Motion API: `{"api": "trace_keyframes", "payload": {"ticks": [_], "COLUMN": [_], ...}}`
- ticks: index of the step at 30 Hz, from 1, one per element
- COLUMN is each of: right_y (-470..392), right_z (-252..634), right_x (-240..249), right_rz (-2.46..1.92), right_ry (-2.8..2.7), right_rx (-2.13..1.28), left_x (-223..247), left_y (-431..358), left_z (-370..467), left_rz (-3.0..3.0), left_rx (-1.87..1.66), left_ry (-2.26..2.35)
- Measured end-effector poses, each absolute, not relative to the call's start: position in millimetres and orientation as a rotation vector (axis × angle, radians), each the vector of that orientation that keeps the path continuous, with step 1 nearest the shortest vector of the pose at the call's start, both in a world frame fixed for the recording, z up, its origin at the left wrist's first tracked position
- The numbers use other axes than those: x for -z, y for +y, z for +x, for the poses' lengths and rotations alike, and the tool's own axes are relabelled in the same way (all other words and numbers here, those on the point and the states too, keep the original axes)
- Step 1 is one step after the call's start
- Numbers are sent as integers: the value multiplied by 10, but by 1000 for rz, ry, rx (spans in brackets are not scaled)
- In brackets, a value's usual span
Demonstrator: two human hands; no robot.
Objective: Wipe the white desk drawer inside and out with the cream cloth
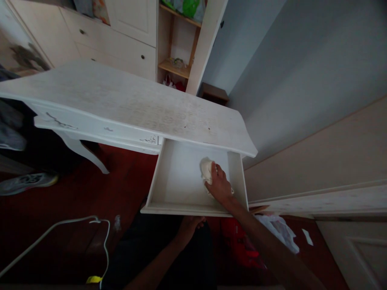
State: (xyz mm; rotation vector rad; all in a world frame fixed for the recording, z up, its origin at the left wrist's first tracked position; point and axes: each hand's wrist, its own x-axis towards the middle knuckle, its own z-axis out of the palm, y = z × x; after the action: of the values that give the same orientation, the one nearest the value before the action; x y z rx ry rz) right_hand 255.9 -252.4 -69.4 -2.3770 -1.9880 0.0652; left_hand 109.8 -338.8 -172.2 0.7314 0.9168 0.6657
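A white drawer [178, 177] is pulled out of a white desk [99, 88], and nothing but the cloth and my hand shows inside. My right hand [220, 184] reaches in and is closed around a cream-coloured cloth [207, 169], pressed on the drawer bottom near its right side. Below the drawer's front edge, my left hand [192, 226] has its fingers curled against the underside, partly hidden by the drawer front. Stains and small dark marks cover the worn desktop.
A grey wall [311, 80] runs close along the right. White cabinets [121, 48] and open shelves [178, 68] stand behind the desk. On the red floor lie a pale cable [60, 223], a red bag [238, 243] and a white plastic bag [278, 231]. A shoe [28, 183] is at left.
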Motion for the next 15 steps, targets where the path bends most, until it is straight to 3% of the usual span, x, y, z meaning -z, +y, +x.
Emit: {"api": "trace_keyframes", "payload": {"ticks": [6, 15], "right_y": [-2274, -1630], "right_z": [2841, 2505], "right_x": [716, 538], "right_rz": [-2439, -2599], "right_ry": [-1559, -1338], "right_rx": [1, -61], "left_x": [1798, 1756], "left_y": [-3409, -3413], "left_z": [1124, 1129], "left_rz": [746, 705], "left_rx": [-683, -690], "left_ry": [903, 907]}}
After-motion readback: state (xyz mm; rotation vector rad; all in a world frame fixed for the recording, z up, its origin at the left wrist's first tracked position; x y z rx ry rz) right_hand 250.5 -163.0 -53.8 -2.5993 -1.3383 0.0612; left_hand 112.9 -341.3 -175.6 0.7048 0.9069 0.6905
